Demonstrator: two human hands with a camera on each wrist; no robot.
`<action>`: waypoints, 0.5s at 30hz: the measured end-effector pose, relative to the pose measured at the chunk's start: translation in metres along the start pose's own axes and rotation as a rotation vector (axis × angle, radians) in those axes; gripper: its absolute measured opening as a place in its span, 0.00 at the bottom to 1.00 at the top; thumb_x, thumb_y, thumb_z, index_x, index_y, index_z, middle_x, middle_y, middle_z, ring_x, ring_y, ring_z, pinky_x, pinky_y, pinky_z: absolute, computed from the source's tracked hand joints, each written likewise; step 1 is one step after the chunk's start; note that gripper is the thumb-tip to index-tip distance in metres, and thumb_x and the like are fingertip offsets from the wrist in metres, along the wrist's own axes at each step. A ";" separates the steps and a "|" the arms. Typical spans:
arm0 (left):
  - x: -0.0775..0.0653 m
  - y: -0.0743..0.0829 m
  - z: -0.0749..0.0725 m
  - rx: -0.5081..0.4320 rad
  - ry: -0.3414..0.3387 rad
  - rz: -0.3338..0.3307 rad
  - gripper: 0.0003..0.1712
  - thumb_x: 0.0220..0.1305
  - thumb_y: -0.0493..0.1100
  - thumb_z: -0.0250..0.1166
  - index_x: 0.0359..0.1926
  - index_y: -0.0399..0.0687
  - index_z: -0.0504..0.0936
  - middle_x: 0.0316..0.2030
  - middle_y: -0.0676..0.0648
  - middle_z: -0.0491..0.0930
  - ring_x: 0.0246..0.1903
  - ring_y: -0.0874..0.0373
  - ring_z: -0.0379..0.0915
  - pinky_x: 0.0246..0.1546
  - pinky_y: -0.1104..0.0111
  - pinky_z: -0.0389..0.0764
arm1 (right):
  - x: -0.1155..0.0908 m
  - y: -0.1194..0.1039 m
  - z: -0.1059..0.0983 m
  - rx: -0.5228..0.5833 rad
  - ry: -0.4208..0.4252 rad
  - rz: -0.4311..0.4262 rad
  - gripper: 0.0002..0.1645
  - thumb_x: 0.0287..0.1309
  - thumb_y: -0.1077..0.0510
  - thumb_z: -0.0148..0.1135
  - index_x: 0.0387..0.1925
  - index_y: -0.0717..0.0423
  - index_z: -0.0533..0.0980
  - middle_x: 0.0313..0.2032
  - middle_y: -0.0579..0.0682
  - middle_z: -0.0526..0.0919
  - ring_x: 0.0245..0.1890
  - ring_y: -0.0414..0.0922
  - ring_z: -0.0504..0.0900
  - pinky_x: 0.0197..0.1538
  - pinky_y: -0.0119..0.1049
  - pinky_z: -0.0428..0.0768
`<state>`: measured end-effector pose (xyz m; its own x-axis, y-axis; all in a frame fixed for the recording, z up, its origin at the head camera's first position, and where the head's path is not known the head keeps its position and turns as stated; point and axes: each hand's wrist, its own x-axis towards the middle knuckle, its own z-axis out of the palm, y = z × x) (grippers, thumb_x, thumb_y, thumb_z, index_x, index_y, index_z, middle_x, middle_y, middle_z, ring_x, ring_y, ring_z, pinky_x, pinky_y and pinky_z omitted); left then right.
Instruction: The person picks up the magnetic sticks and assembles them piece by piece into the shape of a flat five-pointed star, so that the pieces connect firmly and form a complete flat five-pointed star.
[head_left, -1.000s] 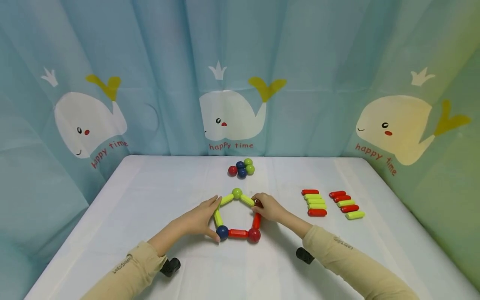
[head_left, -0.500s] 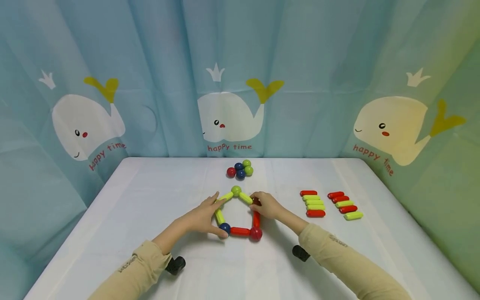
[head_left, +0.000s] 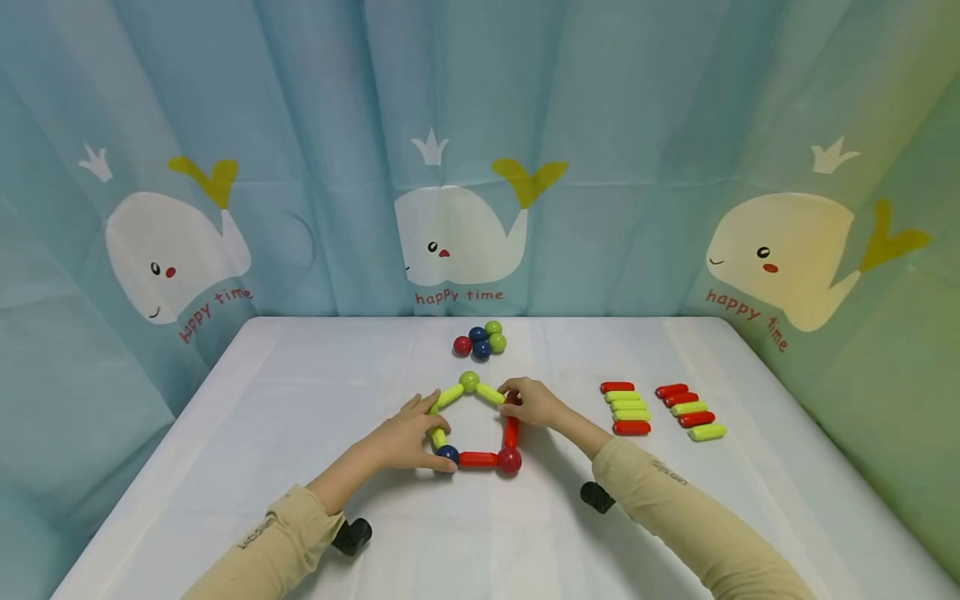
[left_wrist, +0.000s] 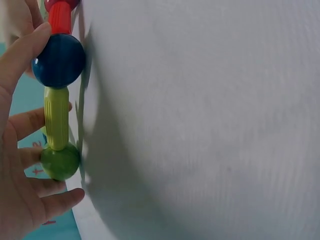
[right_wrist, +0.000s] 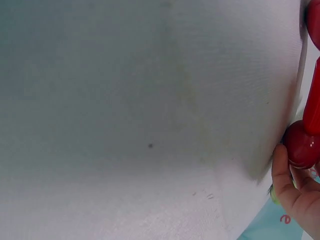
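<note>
A pentagon of magnetic building rods and balls lies on the table. A green ball [head_left: 468, 382] forms its far corner, with yellow-green rods [head_left: 491, 394] on both sides. My left hand [head_left: 406, 435] grips the left side: the thumb touches the blue ball [left_wrist: 59, 61], a finger reaches behind the yellow-green rod [left_wrist: 56, 119], and others lie by another green ball [left_wrist: 60, 162]. My right hand [head_left: 536, 403] pinches a red ball [right_wrist: 301, 145] at the right corner, partly covered by fingers. Red rods [head_left: 477, 459] run along the near and right sides, meeting at another red ball [head_left: 510, 461].
Several loose balls [head_left: 481, 350] in red, blue and green cluster behind the pentagon. To the right lie two columns of red and yellow-green rods [head_left: 632, 427]. A whale-print curtain [head_left: 465, 233] rises behind the white table [head_left: 300, 367].
The pentagon's near side has shifted slightly away from me. My left index finger has moved inward over the left rod, while the right hand keeps its pinch on the red ball.
</note>
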<state>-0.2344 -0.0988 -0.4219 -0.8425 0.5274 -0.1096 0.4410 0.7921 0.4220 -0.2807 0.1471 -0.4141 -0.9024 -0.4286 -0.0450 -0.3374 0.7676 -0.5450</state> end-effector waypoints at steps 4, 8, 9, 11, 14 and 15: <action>-0.004 -0.006 -0.004 -0.002 -0.005 -0.010 0.30 0.44 0.65 0.72 0.44 0.54 0.80 0.72 0.38 0.50 0.69 0.30 0.45 0.58 0.35 0.60 | 0.004 -0.001 0.000 0.041 -0.016 -0.016 0.17 0.59 0.61 0.60 0.47 0.68 0.76 0.35 0.58 0.81 0.31 0.44 0.75 0.35 0.31 0.75; -0.013 -0.010 -0.011 0.018 -0.023 -0.012 0.28 0.43 0.64 0.72 0.41 0.54 0.80 0.71 0.36 0.52 0.68 0.29 0.45 0.56 0.35 0.62 | -0.001 0.001 -0.009 0.059 -0.033 -0.057 0.17 0.62 0.61 0.57 0.49 0.70 0.74 0.39 0.62 0.81 0.37 0.50 0.79 0.42 0.39 0.80; -0.016 -0.010 -0.012 0.030 -0.028 -0.012 0.28 0.43 0.64 0.73 0.41 0.55 0.80 0.71 0.36 0.52 0.68 0.28 0.45 0.57 0.35 0.62 | -0.004 0.003 -0.012 0.055 -0.036 -0.066 0.17 0.62 0.61 0.57 0.49 0.70 0.74 0.40 0.62 0.81 0.38 0.51 0.79 0.43 0.41 0.80; -0.022 -0.008 -0.012 0.057 -0.028 -0.007 0.30 0.43 0.64 0.73 0.44 0.54 0.80 0.71 0.36 0.52 0.68 0.28 0.44 0.58 0.36 0.60 | -0.012 0.009 -0.019 0.047 -0.035 -0.085 0.17 0.62 0.61 0.57 0.48 0.70 0.74 0.40 0.62 0.81 0.38 0.51 0.79 0.44 0.42 0.80; -0.028 0.003 -0.008 0.091 0.027 0.036 0.30 0.47 0.61 0.72 0.48 0.51 0.80 0.69 0.36 0.57 0.67 0.30 0.48 0.62 0.38 0.57 | -0.027 0.018 -0.029 0.034 -0.010 -0.103 0.15 0.62 0.61 0.57 0.46 0.69 0.75 0.37 0.60 0.82 0.36 0.48 0.79 0.41 0.39 0.79; -0.028 0.009 -0.006 0.105 0.062 0.056 0.28 0.49 0.59 0.71 0.49 0.50 0.79 0.67 0.36 0.61 0.67 0.32 0.52 0.62 0.40 0.58 | -0.033 0.021 -0.033 0.028 0.007 -0.107 0.14 0.62 0.61 0.57 0.44 0.68 0.76 0.36 0.58 0.82 0.35 0.47 0.78 0.40 0.38 0.79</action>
<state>-0.2087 -0.1083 -0.4101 -0.8321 0.5538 -0.0310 0.5147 0.7918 0.3289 -0.2672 0.1930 -0.3963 -0.8634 -0.5042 0.0205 -0.4246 0.7040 -0.5693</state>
